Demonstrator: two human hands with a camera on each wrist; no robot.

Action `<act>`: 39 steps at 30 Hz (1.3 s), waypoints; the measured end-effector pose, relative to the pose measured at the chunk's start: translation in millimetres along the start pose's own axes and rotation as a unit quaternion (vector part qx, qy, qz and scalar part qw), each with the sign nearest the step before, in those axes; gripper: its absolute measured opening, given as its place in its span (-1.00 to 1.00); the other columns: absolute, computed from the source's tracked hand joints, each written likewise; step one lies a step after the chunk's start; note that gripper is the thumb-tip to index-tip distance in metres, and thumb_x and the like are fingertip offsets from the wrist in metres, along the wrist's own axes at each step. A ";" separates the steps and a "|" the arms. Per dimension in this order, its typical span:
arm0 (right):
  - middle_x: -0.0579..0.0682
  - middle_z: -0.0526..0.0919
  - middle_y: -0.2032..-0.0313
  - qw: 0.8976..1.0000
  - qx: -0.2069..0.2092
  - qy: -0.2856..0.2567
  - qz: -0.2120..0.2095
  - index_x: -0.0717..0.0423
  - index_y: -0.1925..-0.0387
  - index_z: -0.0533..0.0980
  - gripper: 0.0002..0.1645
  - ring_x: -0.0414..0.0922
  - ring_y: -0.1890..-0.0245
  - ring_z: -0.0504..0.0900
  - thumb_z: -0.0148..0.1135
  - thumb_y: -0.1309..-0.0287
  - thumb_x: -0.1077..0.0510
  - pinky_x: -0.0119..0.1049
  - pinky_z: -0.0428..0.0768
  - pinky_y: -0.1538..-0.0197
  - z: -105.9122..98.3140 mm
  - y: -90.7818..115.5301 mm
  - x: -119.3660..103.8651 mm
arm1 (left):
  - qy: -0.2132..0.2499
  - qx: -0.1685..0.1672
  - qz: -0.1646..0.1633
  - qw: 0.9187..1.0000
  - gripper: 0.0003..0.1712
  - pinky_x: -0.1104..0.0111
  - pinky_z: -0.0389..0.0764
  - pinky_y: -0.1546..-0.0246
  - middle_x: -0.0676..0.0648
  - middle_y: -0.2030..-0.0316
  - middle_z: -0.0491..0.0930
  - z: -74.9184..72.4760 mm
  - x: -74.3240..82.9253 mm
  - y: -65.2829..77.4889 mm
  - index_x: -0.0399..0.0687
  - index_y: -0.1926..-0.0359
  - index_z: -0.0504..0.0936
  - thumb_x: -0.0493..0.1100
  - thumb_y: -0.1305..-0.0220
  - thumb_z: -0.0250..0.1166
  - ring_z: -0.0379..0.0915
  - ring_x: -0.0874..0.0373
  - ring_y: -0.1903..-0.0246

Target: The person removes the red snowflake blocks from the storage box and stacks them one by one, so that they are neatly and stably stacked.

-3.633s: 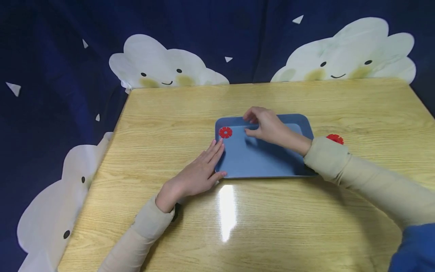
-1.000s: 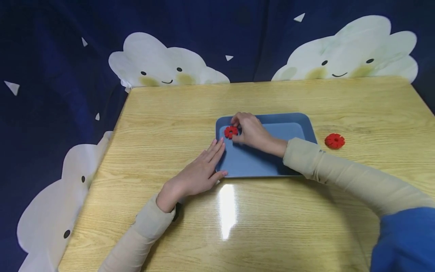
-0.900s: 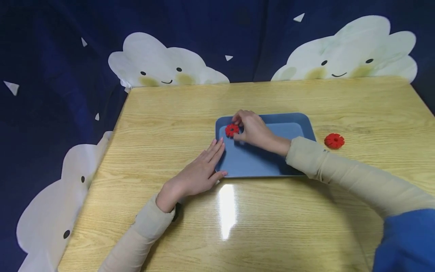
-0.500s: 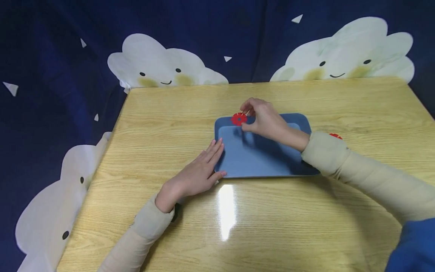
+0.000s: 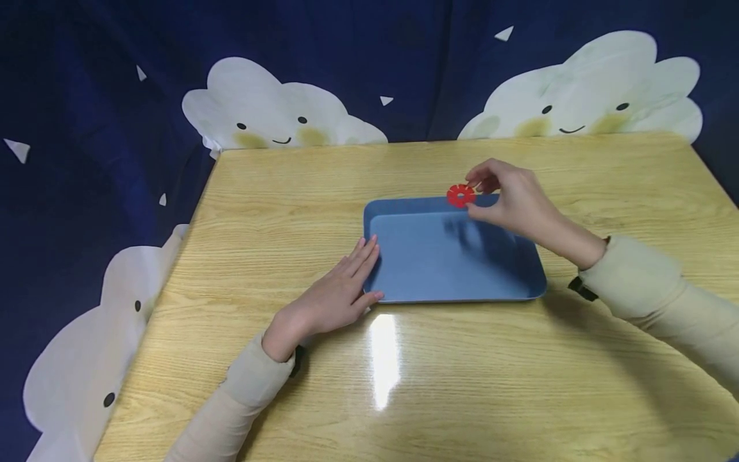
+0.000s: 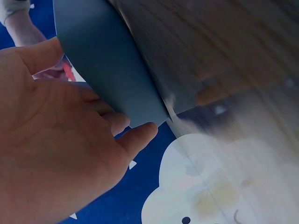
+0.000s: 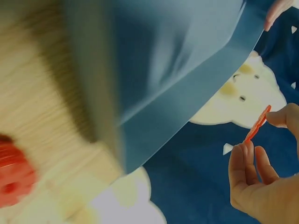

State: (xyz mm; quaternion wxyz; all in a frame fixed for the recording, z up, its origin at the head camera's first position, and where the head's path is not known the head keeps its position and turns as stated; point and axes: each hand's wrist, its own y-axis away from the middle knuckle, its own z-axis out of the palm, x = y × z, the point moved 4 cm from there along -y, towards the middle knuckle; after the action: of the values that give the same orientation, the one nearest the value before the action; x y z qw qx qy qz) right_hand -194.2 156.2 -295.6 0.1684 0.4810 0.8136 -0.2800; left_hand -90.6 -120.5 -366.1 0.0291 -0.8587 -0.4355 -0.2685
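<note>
A red notched disc [image 5: 460,196] with a hole in its middle, like an interlocking snowflake disc, is pinched between the thumb and fingertips of my right hand [image 5: 514,199]. It is held up over the far rim of the blue tray [image 5: 404,206], casting a shadow inside. In the right wrist view the disc [image 7: 258,124] shows edge-on. My left hand [image 5: 331,295] lies with extended fingers at the tray's left wall. The left wrist view shows that palm [image 6: 65,149] and its fingers along the tray's side [image 6: 117,60].
Red discs [image 7: 14,175] lie on the table beside the tray's right end in the right wrist view; the right arm hides them in the head view. The wooden table [image 5: 277,212] backs onto a dark blue curtain [image 5: 421,64] with cloud faces.
My right hand picked the red disc out of the tray's far left corner, then raised it and carried it rightward. My left hand stayed at the tray's left side.
</note>
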 end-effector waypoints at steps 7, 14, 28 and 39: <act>0.14 0.69 0.24 0.998 0.035 0.016 0.040 0.26 0.10 0.56 -0.50 -0.17 0.31 0.65 0.53 0.16 0.35 -0.69 0.37 0.25 -24.7 31.8 30.9 | 0.001 0.000 -0.002 1.000 -0.16 0.14 -0.18 -0.45 -0.04 -0.54 -0.47 -0.1 0.8 0.5 -0.15 -0.55 -0.27 0.15 -0.54 -0.11 -0.63 0.15 -0.48; 0.22 0.67 0.20 0.994 0.046 0.011 0.095 0.29 0.09 0.55 -0.51 -0.63 0.38 0.42 0.50 0.14 0.34 -0.70 0.35 0.31 -40.3 67.2 68.3 | 0.000 0.001 -0.003 1.000 -0.16 0.14 -0.18 -0.45 -0.05 -0.54 -0.46 -0.6 0.9 0.6 -0.15 -0.54 -0.27 0.14 -0.54 -0.10 -0.62 0.14 -0.48; 0.25 0.64 0.38 0.991 0.069 0.055 0.101 0.36 0.18 0.55 -0.50 -0.69 0.44 0.35 0.57 0.27 0.38 -0.78 0.31 0.35 -47.6 118.6 111.8 | 0.002 0.002 0.003 1.000 -0.15 0.13 -0.17 -0.45 -0.06 -0.54 -0.47 -1.9 1.1 0.6 -0.16 -0.54 -0.27 0.13 -0.54 -0.09 -0.62 0.13 -0.48; 0.26 0.65 0.34 0.990 0.060 0.051 0.120 0.35 0.16 0.55 -0.50 -0.71 0.44 0.35 0.54 0.25 0.37 -0.80 0.29 0.33 -45.4 124.3 118.8 | 0.005 -0.001 0.005 1.000 -0.14 0.13 -0.18 -0.45 -0.04 -0.54 -0.49 -0.8 -1.1 1.1 -0.14 -0.54 -0.29 0.17 -0.53 -0.11 -0.64 0.16 -0.48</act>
State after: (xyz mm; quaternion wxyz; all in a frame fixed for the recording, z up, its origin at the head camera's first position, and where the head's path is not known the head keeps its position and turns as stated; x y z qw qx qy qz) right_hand -142.5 313.3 -360.9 0.1301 0.5981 0.7391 -0.2811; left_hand -90.6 -122.1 -365.7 0.0322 -0.8593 -0.4312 -0.2732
